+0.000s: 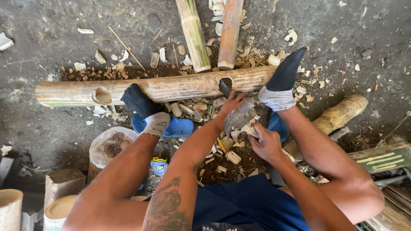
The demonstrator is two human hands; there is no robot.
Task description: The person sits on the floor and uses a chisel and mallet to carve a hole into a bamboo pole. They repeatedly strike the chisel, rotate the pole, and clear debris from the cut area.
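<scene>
A long bamboo pole [171,87] lies crosswise on the ground, with two holes cut in it. Both my socked feet rest on it. My left hand [231,102] reaches to the pole just under the right-hand hole [225,83], fingers against the blade. My right hand [266,143] grips the handle of a broad dark chopping knife [239,116], whose blade points up toward that hole. The left-hand hole [102,95] sits beside my left foot [139,102]. Wood chips [222,158] lie between my legs.
Two more bamboo poles [195,34] butt against the far side of the long one. Blue sandals [175,127], a tape measure [159,165], a plastic bag [109,145], cut bamboo sections [9,207] at lower left and a log [338,115] at right surround me.
</scene>
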